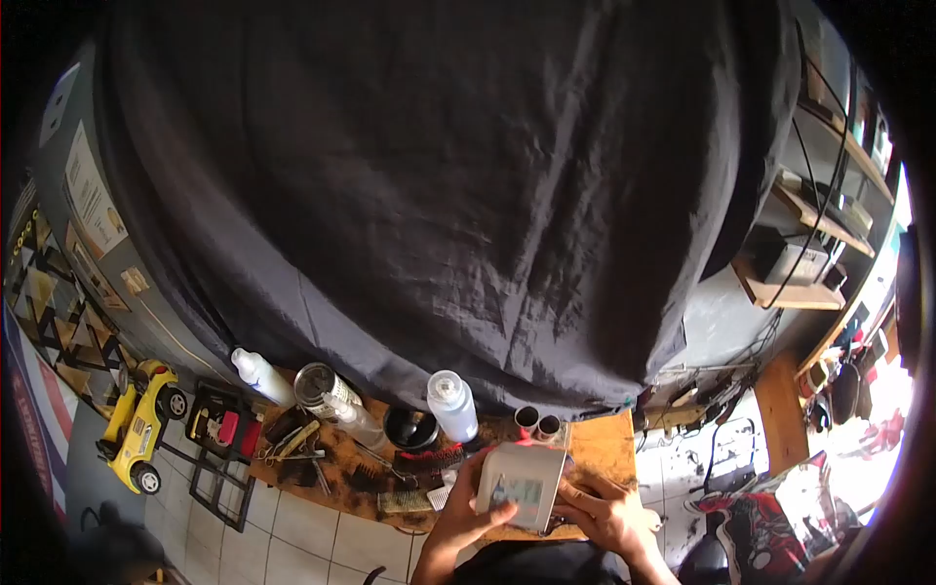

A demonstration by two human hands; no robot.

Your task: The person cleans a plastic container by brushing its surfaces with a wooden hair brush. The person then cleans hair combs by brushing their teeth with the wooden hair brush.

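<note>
My left hand [473, 519] is closed around the left side of a pale grey box-shaped device [517, 487] with a display-like panel on its face; the thumb lies across the panel's lower part. The device is held over the front edge of a wooden table [604, 439]. Close beside its right edge is my right hand [609, 512], with fingers bent and pressed together; whatever they grip is hidden. A pale comb [403, 501] and a red comb-like piece [429, 462] lie left of the device. Just behind it stand two small dark-mouthed cups [527, 419].
Along the table's back are a clear bottle [451, 405], a black bowl [409, 427], a jar [317, 385] and a white bottle [261, 375]. Scissors and other tools lie at the left. A dark cloth [439, 195] hangs behind; a yellow toy car [139, 424] is at far left.
</note>
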